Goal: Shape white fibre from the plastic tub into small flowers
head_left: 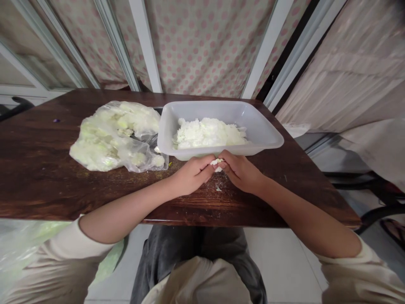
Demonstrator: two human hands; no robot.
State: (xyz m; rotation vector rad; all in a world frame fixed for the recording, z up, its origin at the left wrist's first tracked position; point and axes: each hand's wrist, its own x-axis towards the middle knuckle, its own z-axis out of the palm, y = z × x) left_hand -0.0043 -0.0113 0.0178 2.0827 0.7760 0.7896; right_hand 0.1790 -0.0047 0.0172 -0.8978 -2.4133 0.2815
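Note:
My left hand [192, 174] and my right hand [241, 171] meet just in front of a translucent plastic tub [265, 131]. Both pinch one small white piece of cauliflower [217, 162] between their fingertips. The tub holds a heap of white cauliflower bits [207, 131]. Left of the tub lies a clear plastic bag [114, 137] filled with pale green and white cauliflower pieces. All of it rests on a dark wooden table [41, 169]. A few crumbs [218, 188] lie on the wood under my hands.
Behind the table hang a dotted curtain [202, 42] and white window frames. A dark chair frame [373, 190] stands to the right of the table. Another plastic bag [19, 249] lies low at the left, below the table's edge.

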